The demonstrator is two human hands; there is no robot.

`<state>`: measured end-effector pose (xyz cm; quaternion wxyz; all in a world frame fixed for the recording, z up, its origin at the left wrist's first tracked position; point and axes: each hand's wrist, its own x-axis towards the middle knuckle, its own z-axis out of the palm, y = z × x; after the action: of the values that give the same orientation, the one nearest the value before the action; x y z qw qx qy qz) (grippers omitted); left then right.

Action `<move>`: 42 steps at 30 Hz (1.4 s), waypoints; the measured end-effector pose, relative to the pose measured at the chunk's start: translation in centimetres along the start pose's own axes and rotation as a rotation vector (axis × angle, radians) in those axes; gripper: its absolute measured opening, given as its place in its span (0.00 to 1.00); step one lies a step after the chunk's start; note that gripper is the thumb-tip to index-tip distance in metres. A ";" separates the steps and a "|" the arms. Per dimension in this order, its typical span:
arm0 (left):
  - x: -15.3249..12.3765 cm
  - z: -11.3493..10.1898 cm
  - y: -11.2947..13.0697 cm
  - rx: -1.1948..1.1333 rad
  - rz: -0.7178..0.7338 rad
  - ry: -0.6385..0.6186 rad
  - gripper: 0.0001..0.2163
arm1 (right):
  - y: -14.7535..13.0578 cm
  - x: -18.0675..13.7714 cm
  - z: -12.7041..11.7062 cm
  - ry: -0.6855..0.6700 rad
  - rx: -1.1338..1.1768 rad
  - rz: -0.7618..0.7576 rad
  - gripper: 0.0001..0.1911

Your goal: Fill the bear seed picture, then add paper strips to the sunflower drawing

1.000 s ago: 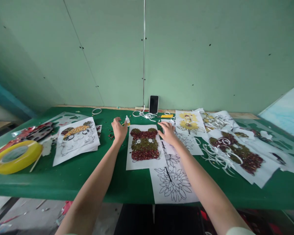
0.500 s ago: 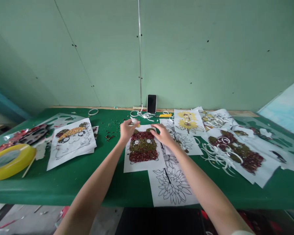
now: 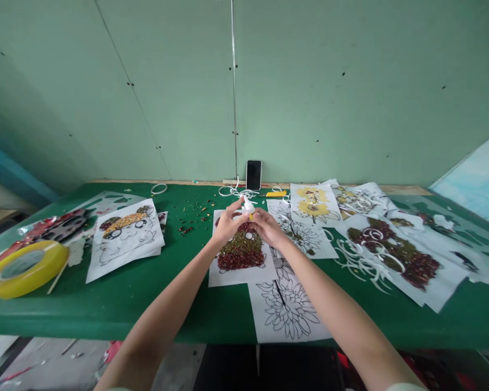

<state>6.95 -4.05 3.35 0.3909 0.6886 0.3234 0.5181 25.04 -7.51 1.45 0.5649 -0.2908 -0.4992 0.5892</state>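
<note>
Both my hands meet above the bear picture (image 3: 241,252), a white sheet covered in red and green bits on the green table (image 3: 146,293). My left hand (image 3: 227,224) and my right hand (image 3: 265,226) are both closed around a small white glue bottle (image 3: 248,207) with a yellow base, held between them with its tip up. A flower outline sheet (image 3: 287,304) lies just below my right forearm.
A hamster picture (image 3: 126,236) and a yellow tape roll (image 3: 22,269) lie at the left. A phone (image 3: 253,175) leans on the wall behind white strips. Sunflower (image 3: 313,205) and other decorated sheets (image 3: 395,255) cover the right side. Loose crumbs (image 3: 187,217) dot the table.
My left hand picked the glue bottle up from the table's back and brought it rightward over the bear picture. My right hand rose from the paper and joined it on the bottle.
</note>
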 end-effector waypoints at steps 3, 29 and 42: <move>0.2 -0.8 -0.4 0.075 -0.050 0.176 0.23 | -1.0 0.4 -1.6 0.188 0.033 -0.039 0.23; 1.3 -5.8 -2.1 0.366 -0.147 0.687 0.18 | 2.0 1.9 -6.0 0.569 -0.218 -0.208 0.28; 2.0 -7.5 -6.0 0.200 -0.067 0.881 0.16 | 3.0 3.1 -6.2 0.524 -0.464 -0.182 0.28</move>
<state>0.02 2.09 0.25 0.1640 0.4260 0.5294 0.7151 28.99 -2.51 -2.65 0.6429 -0.5065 -0.4818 0.3131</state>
